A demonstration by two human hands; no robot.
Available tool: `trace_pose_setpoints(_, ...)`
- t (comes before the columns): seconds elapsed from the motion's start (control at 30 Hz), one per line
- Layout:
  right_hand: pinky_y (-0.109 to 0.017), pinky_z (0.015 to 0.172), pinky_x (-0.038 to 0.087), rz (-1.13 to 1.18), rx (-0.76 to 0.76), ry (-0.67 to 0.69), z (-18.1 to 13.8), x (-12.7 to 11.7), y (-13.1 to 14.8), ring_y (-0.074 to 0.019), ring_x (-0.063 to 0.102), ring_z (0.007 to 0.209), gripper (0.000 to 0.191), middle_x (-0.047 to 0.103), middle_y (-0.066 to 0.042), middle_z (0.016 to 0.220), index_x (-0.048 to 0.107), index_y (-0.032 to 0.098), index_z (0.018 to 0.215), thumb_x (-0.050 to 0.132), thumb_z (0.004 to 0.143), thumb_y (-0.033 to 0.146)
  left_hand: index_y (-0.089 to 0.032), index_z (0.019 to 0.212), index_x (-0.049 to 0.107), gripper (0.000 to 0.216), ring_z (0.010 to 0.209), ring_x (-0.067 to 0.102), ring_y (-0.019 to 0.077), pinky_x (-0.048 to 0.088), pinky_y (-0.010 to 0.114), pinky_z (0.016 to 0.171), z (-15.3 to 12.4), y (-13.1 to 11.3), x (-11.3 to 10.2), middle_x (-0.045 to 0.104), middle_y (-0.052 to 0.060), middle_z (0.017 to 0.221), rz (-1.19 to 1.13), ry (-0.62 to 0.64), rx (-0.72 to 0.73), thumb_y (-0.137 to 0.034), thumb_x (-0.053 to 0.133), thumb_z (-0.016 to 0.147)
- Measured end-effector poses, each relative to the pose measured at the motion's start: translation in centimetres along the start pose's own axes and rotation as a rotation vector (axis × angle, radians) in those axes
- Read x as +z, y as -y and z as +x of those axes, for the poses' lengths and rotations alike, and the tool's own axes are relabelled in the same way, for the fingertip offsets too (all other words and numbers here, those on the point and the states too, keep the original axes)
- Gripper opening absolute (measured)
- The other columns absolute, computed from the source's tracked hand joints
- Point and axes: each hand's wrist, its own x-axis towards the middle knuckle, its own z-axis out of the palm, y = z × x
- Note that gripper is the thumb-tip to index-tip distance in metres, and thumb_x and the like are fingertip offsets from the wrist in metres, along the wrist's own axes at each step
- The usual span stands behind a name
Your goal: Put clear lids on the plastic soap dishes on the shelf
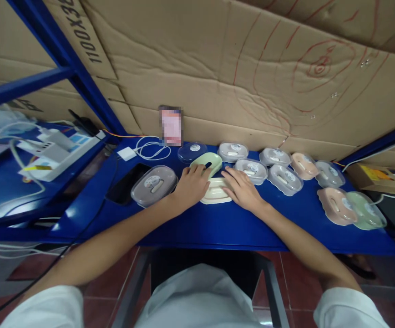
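Note:
A cream soap dish (216, 191) lies on the blue table in front of me, between my hands. Just behind it is a pale green soap dish piece (214, 160) with a dark oval opening. The bent fingers of my left hand (192, 184) are on the near left part of the green piece, and its thumb is beside the cream dish. My right hand (243, 189) rests at the cream dish's right end, fingers stretched out and apart. A clear-lidded soap box (251, 171) stands right behind those fingers. The undersides of both hands are hidden.
At left are a greyish lidded box (154, 187), a black phone (127, 184), a white charger (127, 153) and a power strip (64, 155). A navy box (192, 152) stands behind. Several lidded boxes, including a peach one (337, 206), line the right. Cardboard (200, 68) walls the back.

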Motion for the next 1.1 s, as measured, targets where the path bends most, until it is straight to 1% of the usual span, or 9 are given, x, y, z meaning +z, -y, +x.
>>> trace_pose_setpoints(0.1,-0.057,0.127,0.039,-0.005,-0.005,-0.001,-0.2,0.1,-0.2,-0.0319,0.044,0.157,0.059,0.048,-0.017,0.168,0.041,0.020,0.167,0.047,0.113,0.043,-0.014,0.123,0.069,0.029,0.112,0.068,0.0288,0.052,0.048,0.106,0.9,0.4,0.6,0.072,0.014,0.113,-0.045,0.044,0.097,-0.013,0.048,0.104)
trace_pose_setpoints(0.2,-0.057,0.128,0.036,-0.003,-0.018,0.032,-0.6,0.3,0.0,-0.0316,0.046,0.156,0.057,0.058,-0.015,0.160,0.047,0.021,0.163,0.050,0.112,0.046,-0.017,0.121,0.070,0.024,0.116,0.067,0.0267,0.051,0.044,0.111,-0.2,0.6,0.8,0.072,0.011,0.116,-0.101,0.040,0.220,-0.027,0.054,0.106)
trace_pose_setpoints(0.3,-0.053,0.126,0.037,0.001,-0.054,0.063,-0.8,0.3,0.4,-0.0290,0.059,0.144,0.046,0.069,-0.013,0.147,0.060,0.022,0.152,0.051,0.112,0.044,-0.019,0.127,0.068,0.036,0.117,0.066,0.0307,0.050,0.049,0.109,-1.9,0.9,0.9,0.072,0.012,0.120,-0.130,-0.020,0.303,-0.044,0.065,0.102)
trace_pose_setpoints(0.5,-0.052,0.123,0.038,0.030,-0.209,0.153,-0.7,-1.0,1.2,-0.0315,0.058,0.143,0.063,0.067,-0.015,0.149,0.059,0.020,0.152,0.059,0.105,0.062,-0.023,0.128,0.069,0.031,0.113,0.068,0.0281,0.047,0.048,0.105,-3.1,1.4,0.5,0.074,0.010,0.120,-0.086,-0.005,0.344,-0.045,0.062,0.106)
trace_pose_setpoints(0.57,-0.050,0.122,0.038,0.023,-0.212,0.150,-0.7,-1.3,1.3,-0.0287,0.059,0.142,0.051,0.068,-0.013,0.149,0.062,0.022,0.148,0.057,0.108,0.053,-0.023,0.130,0.068,0.042,0.116,0.067,0.0300,0.046,0.049,0.106,-3.0,1.5,0.1,0.073,0.012,0.124,-0.092,0.005,0.387,-0.055,0.066,0.103)
trace_pose_setpoints(0.63,-0.047,0.122,0.038,0.027,-0.202,0.129,-0.7,-1.4,1.3,-0.0256,0.062,0.140,0.039,0.070,-0.011,0.146,0.065,0.022,0.143,0.054,0.111,0.044,-0.022,0.128,0.068,0.040,0.115,0.066,0.0303,0.045,0.048,0.104,-2.9,1.5,-0.1,0.073,0.011,0.124,-0.063,0.021,0.418,-0.052,0.070,0.101)
trace_pose_setpoints(0.87,-0.050,0.123,0.039,0.050,-0.194,0.132,-1.0,-1.0,1.2,-0.0263,0.061,0.142,0.035,0.071,-0.010,0.146,0.066,0.025,0.143,0.056,0.111,0.035,-0.023,0.128,0.068,0.023,0.108,0.069,0.0233,0.046,0.040,0.096,-3.0,1.5,0.2,0.075,0.007,0.118,-0.082,0.059,0.448,-0.032,0.064,0.106)
trace_pose_setpoints(0.97,-0.051,0.123,0.041,0.054,-0.196,0.127,-1.1,-0.8,1.1,-0.0269,0.061,0.143,0.036,0.070,-0.011,0.147,0.066,0.025,0.145,0.056,0.110,0.031,-0.023,0.125,0.070,0.026,0.106,0.070,0.0223,0.048,0.038,0.094,-2.8,1.4,0.5,0.076,0.007,0.115,-0.135,0.055,0.451,-0.040,0.062,0.108)
trace_pose_setpoints(1.1,-0.052,0.123,0.038,0.055,-0.160,0.112,-1.1,-0.7,0.9,-0.0270,0.062,0.141,0.034,0.071,-0.011,0.145,0.067,0.026,0.143,0.055,0.111,0.030,-0.021,0.127,0.070,0.031,0.118,0.068,0.0259,0.052,0.041,0.100,-1.4,1.8,0.9,0.072,0.012,0.128,-0.215,-0.042,0.253,-0.040,0.050,0.112)
